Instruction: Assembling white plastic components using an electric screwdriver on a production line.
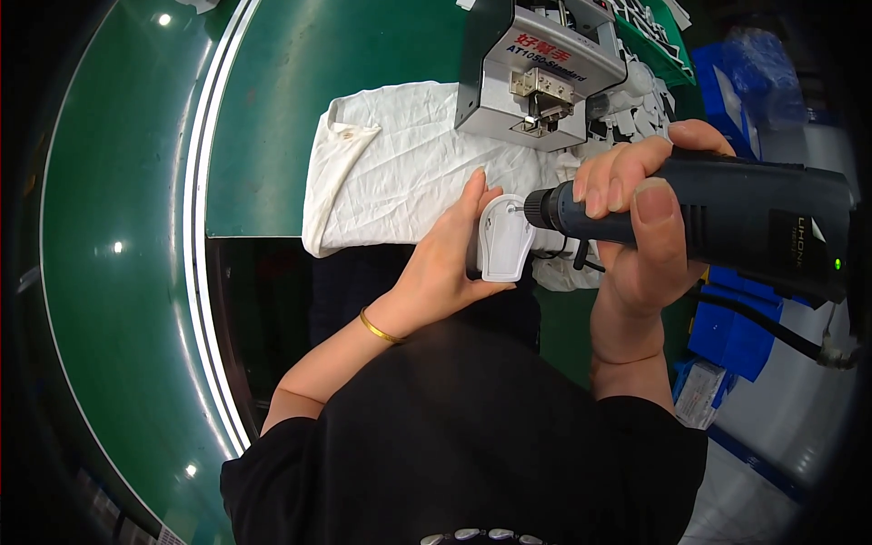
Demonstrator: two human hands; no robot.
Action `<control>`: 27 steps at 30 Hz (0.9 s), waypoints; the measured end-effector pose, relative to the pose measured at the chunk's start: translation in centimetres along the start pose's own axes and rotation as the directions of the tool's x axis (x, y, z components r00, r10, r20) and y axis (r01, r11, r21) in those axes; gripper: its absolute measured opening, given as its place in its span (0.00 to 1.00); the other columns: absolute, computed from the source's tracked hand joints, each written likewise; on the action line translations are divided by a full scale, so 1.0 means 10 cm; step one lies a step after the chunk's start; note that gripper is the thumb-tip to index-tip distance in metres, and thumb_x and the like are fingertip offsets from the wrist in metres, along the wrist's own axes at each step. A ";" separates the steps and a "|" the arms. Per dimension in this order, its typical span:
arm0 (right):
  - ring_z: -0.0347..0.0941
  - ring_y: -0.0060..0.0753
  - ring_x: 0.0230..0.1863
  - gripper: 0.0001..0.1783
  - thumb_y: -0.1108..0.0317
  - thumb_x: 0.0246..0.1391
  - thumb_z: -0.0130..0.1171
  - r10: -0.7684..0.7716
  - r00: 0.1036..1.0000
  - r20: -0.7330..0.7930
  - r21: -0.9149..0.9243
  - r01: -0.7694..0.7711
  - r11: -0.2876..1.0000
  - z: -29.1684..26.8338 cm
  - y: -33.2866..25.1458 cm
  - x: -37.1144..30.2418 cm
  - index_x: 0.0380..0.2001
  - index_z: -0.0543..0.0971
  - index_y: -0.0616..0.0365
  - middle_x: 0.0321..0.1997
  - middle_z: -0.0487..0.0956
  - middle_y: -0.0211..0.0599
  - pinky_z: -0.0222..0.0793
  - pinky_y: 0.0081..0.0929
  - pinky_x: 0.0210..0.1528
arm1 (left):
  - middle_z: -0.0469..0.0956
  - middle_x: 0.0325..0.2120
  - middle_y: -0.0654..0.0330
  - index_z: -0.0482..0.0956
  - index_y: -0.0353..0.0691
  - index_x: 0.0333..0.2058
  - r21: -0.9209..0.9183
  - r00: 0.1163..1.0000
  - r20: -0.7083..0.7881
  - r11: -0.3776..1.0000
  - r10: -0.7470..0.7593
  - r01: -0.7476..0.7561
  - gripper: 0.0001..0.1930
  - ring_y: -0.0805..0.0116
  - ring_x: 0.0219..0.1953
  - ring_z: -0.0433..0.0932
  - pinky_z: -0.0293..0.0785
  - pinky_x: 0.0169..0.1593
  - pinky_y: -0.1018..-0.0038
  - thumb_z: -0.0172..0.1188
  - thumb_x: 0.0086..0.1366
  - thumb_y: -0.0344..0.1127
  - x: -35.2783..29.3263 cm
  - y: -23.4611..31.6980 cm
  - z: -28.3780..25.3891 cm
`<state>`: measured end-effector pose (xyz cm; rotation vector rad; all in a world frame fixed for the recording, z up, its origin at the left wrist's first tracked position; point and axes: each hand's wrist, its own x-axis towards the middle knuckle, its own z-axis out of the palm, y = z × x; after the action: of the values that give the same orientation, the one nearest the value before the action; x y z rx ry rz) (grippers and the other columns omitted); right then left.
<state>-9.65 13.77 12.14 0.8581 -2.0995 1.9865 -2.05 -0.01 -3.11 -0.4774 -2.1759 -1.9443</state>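
Observation:
In my left hand (445, 250) is a small white plastic housing (506, 247), rounded at its far end, its hollow side turned toward the right. The thumb and fingers grip it by its edges. A black electric screwdriver (727, 213) lies in my right hand (647, 204), fingers wrapped round its body near the front. Its bit points left and meets the far end of the housing, where a small post sits. Whether a screw is on the bit is too small to tell. A green light glows at the tool's rear.
A grey metal machine (545, 77) stands on the green table beyond my hands. White cloth (400, 154) covers the table's near edge. Small white and black parts (649, 113) are heaped right of the machine, near a green bin (668, 50). Blue bins (731, 331) and a black cable (763, 322) are at right.

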 end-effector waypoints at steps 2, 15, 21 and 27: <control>0.69 0.27 0.25 0.28 0.66 0.57 0.57 0.006 1.000 0.012 0.002 -0.006 1.000 0.00 0.00 0.01 0.58 0.61 0.59 0.26 0.71 0.36 0.70 0.34 0.34 | 0.68 0.60 0.42 0.38 0.34 0.71 0.002 1.000 -0.001 1.000 -0.002 0.002 0.64 0.45 0.62 0.68 0.65 0.64 0.61 0.78 0.42 0.28 0.00 0.01 -0.01; 0.69 0.28 0.26 0.24 0.69 0.58 0.54 0.062 0.996 -0.058 0.174 -0.051 0.983 -0.02 0.10 0.06 0.57 0.62 0.59 0.26 0.71 0.37 0.69 0.36 0.35 | 0.68 0.60 0.43 0.41 0.33 0.71 0.021 1.000 -0.006 1.000 0.013 -0.013 0.63 0.46 0.61 0.70 0.66 0.63 0.62 0.77 0.43 0.28 0.02 0.02 -0.01; 0.69 0.30 0.26 0.26 0.67 0.58 0.54 0.054 0.994 -0.097 0.241 -0.029 0.970 -0.10 0.04 0.08 0.58 0.62 0.59 0.26 0.71 0.36 0.68 0.37 0.36 | 0.68 0.60 0.44 0.42 0.33 0.71 0.015 1.000 0.001 1.000 0.015 -0.015 0.62 0.46 0.61 0.69 0.66 0.63 0.62 0.77 0.42 0.28 0.02 0.01 -0.01; 0.70 0.28 0.25 0.26 0.69 0.57 0.56 0.071 0.988 -0.136 0.270 -0.032 0.962 -0.07 0.07 0.10 0.56 0.62 0.63 0.25 0.72 0.36 0.70 0.36 0.34 | 0.69 0.60 0.44 0.45 0.34 0.70 0.032 1.000 -0.003 0.999 -0.002 0.002 0.60 0.47 0.61 0.69 0.67 0.63 0.62 0.77 0.43 0.29 0.03 0.02 -0.02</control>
<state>-10.99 14.10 12.11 0.6771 -1.8215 2.3201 -2.22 -0.12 -2.82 -0.4674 -2.2031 -1.9073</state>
